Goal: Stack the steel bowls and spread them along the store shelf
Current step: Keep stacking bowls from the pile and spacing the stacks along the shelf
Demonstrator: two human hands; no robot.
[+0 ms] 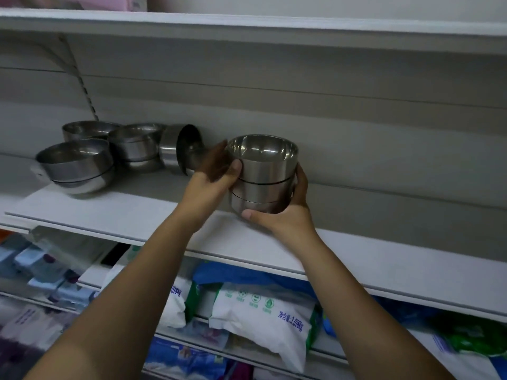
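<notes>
White store shelf [153, 215], three nested steel bowls [263, 174] clasped between left hand [216, 171] and right hand [285, 218] grips

A single head-worn wide-angle view, facing forward and slightly down at the store shelf [153, 215] from arm's reach; its board runs from 9 o'clock toward 4 o'clock; both forearms enter from 6 o'clock; no second view shares the scene.
</notes>
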